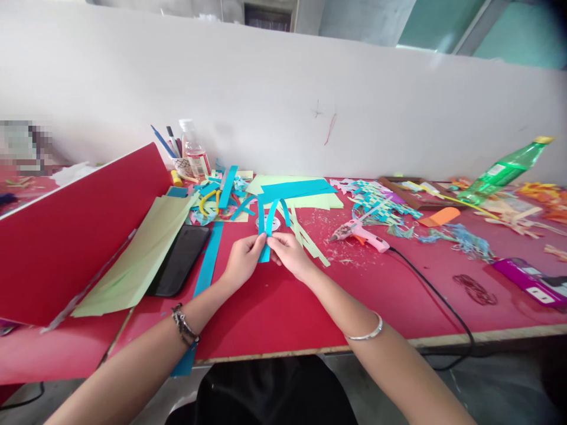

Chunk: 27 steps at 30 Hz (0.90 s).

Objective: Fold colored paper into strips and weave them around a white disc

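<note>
Both hands meet over the middle of the red table, pinching blue paper strips (264, 255) side by side. My left hand (244, 255) grips the strips from the left, thumb on top. From the right, my right hand (290, 251) pinches them, its thumb close to the left one. The upper ends rise above the fingers, and one strip curls over to the right. Behind them lies a round white item (275, 224), partly hidden. Pale green strips (310, 239) are on the table just right of my hands.
A pink glue gun (365, 235) with a black cord lies to the right. Yellow-handled scissors (204, 203) sit among paper scraps. A black phone (182, 262), pale green sheets (137, 260) and a red upright board (84, 236) stand left. A green bottle (505, 171) leans at the far right.
</note>
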Each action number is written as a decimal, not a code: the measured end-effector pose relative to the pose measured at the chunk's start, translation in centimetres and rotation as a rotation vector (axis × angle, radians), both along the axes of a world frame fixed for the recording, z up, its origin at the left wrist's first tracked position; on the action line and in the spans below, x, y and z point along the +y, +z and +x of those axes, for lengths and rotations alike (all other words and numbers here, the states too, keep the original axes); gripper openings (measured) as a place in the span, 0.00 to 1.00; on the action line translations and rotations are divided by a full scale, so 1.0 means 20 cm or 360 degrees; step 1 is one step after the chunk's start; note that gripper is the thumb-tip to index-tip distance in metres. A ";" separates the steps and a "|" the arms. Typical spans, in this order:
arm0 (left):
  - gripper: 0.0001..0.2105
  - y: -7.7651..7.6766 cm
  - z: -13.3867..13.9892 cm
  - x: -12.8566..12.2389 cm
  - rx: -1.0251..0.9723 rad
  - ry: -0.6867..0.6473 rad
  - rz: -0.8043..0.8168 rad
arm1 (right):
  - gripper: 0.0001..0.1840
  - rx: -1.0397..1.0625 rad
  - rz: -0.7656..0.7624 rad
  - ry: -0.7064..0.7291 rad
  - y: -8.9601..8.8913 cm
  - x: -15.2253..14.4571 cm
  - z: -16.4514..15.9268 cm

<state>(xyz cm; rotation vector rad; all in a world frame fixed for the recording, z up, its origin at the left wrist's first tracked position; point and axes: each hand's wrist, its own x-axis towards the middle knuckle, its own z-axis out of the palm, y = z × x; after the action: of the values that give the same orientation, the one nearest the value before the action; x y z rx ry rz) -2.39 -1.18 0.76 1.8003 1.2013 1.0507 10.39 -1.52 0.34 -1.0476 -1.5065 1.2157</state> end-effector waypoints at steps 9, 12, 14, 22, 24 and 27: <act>0.16 0.00 0.00 0.01 -0.0116 -0.0070 -0.0082 | 0.15 0.0096 -0.0068 -0.0202 0.01 0.02 -0.01; 0.16 0.01 -0.01 0.01 -0.0011 -0.0051 0.0002 | 0.17 0.0067 -0.0052 -0.0139 0.01 0.02 0.00; 0.16 0.01 -0.01 0.01 0.0013 0.0001 0.0049 | 0.17 0.0031 -0.0036 -0.0049 0.02 0.01 0.00; 0.16 0.02 -0.02 0.01 -0.0087 0.0142 0.0065 | 0.17 0.0050 0.0015 -0.0008 0.01 0.00 0.00; 0.16 0.01 -0.02 0.02 -0.0132 0.0186 0.0056 | 0.18 0.0080 0.0039 -0.0021 0.01 0.00 0.00; 0.16 0.02 -0.03 0.03 -0.0163 0.0211 0.0038 | 0.18 0.0131 0.0075 -0.0048 0.02 0.00 0.01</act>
<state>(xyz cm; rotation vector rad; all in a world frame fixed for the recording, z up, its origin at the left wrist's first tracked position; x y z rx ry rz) -2.99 -0.61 1.09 1.6817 1.2639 1.2220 10.61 -1.46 0.67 -0.9742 -1.4444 1.1829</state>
